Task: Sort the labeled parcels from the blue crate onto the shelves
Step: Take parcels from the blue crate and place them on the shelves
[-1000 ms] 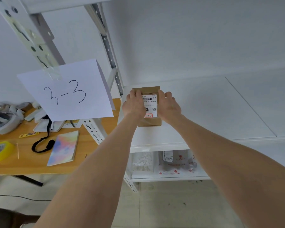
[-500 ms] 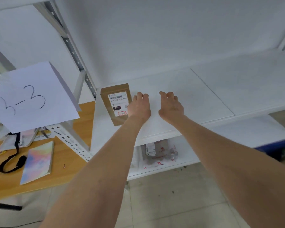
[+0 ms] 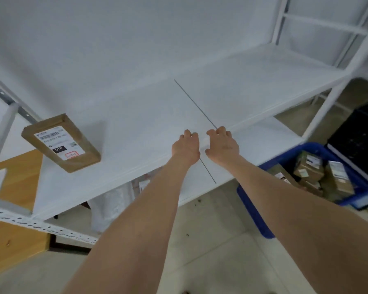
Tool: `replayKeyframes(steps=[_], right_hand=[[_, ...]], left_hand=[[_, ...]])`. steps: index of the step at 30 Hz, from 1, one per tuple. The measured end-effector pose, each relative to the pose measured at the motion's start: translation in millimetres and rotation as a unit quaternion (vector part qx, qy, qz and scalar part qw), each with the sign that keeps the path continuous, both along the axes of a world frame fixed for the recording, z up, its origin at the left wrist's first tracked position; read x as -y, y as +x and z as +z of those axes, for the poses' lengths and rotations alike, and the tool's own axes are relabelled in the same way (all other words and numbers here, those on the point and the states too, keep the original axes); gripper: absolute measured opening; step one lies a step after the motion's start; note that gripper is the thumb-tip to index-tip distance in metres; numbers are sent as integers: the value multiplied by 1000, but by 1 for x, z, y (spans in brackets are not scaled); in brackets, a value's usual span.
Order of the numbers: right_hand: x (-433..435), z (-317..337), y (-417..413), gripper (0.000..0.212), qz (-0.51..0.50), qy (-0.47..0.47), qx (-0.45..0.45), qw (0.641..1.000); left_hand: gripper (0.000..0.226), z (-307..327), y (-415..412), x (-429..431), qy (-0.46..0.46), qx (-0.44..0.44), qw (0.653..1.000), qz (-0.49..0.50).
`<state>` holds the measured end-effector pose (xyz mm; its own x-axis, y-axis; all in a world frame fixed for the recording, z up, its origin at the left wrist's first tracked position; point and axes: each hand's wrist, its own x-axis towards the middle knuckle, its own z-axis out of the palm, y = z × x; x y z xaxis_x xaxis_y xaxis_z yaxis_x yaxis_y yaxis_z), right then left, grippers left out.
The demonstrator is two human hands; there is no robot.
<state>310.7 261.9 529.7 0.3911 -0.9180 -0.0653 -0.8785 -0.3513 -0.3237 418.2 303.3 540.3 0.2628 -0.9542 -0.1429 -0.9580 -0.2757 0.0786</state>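
One parcel sits at the shelf's left end; both hands hover empty, loosely curled; blue crate remains full.

Soft, even, cool-white light fills the scene, with no hard glare on the white shelf. The brown parcel throws a faint, diffuse shadow to its right. Motion blur smears its label text and the parcels in the blue crate. Wide-angle distortion bends the shelf posts and stretches both forearms toward the lower edge.
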Motion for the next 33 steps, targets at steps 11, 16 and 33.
replayKeyframes(steps=[11, 16, 33], right_hand=[[72, -58, -223, 53, -16, 43, -64, 997], [108, -79, -289, 51, -30, 71, -79, 994], [321, -180, -413, 56, -49, 179, -113, 976]], left_hand=[[54, -57, -219, 78, 63, -41, 996, -52], [53, -84, -277, 120, 77, -57, 993, -64], [39, -186, -408, 320, 139, -112, 982, -57]])
